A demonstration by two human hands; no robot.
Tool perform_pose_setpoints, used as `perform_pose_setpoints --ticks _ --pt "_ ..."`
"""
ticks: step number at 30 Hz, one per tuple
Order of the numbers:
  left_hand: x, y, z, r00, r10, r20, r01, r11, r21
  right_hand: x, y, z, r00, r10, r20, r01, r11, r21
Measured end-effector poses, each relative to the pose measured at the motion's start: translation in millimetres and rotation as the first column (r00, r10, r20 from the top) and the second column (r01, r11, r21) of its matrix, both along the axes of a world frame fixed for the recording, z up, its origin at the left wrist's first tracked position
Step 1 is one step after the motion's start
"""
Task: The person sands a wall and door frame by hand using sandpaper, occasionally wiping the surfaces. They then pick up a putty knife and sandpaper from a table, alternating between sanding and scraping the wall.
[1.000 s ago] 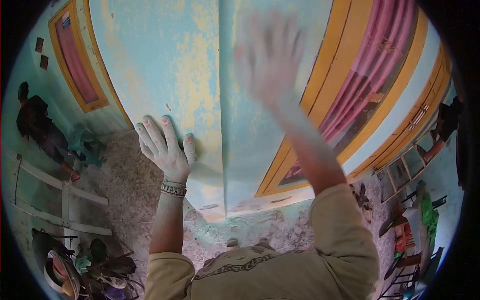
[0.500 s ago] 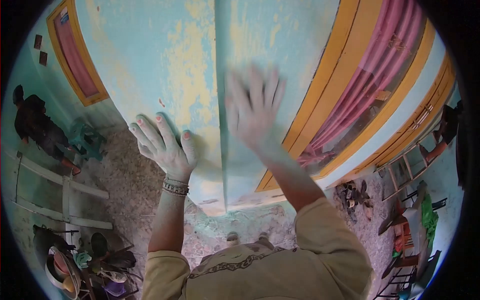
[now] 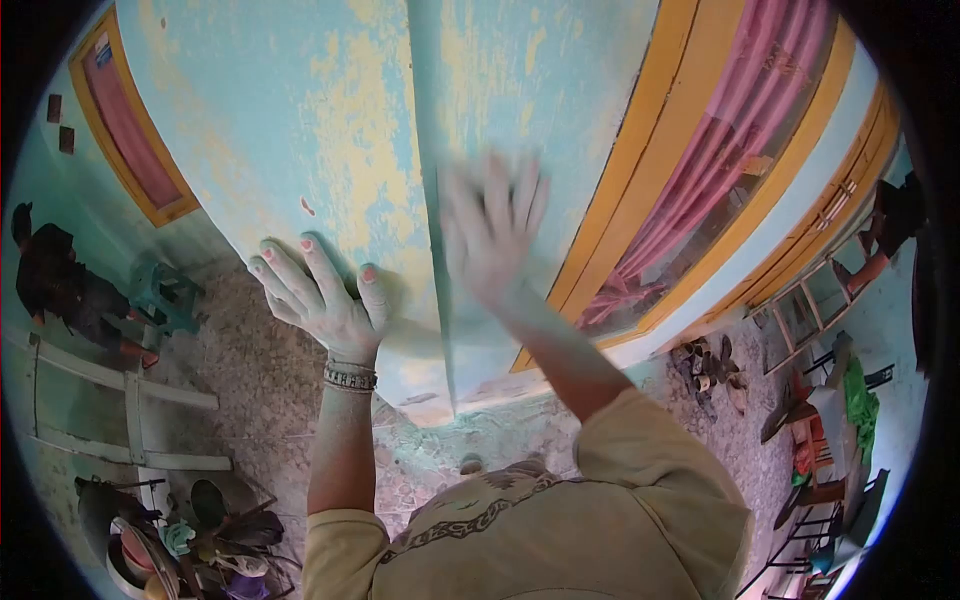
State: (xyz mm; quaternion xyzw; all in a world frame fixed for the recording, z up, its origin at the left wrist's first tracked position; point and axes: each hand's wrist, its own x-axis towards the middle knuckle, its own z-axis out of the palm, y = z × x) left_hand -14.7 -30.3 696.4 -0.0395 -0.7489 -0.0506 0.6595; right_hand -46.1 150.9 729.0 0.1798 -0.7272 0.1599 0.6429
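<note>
My left hand (image 3: 322,305) lies flat against the pale blue wall (image 3: 250,120), left of the vertical corner edge, fingers spread. Pale dust coats it, and a beaded bracelet (image 3: 350,376) circles the wrist. On the other side of that edge, my right hand (image 3: 492,230) presses flat to the wall, its fingers stretched upward and blurred by motion. Whether anything thin sits under the right palm is hidden. Worn yellowish patches (image 3: 370,110) show through the blue paint between and above the hands.
An orange-framed window (image 3: 600,215) with pink curtains (image 3: 725,150) stands close on the right. Shoes (image 3: 708,370) lie on the floor there, near a ladder (image 3: 805,315). At left are a person in dark clothes (image 3: 65,275), a green stool (image 3: 165,293) and a pale wooden frame (image 3: 132,410).
My right hand has shifted slightly down and left in view, still blurred. My left hand keeps its place on the wall, while the whole view has moved a little.
</note>
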Motion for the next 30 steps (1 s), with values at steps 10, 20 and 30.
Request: perform_pose_setpoints --ticks 10,20,30 --pt "1 1 2 0.999 -0.025 -0.04 0.024 0.999 -0.03 -27 25 134 0.93 0.076 -0.359 -0.116 0.989 -0.09" --pt "16 12 -1 0.992 -0.001 0.13 -0.007 0.998 0.058 34 73 65 0.947 0.287 0.146 -0.23 0.921 -0.314" --pt "95 117 -17 0.026 -0.993 -0.112 0.316 -0.098 0.944 114 108 -24 0.525 0.788 0.322 -0.335 0.539 -0.773"
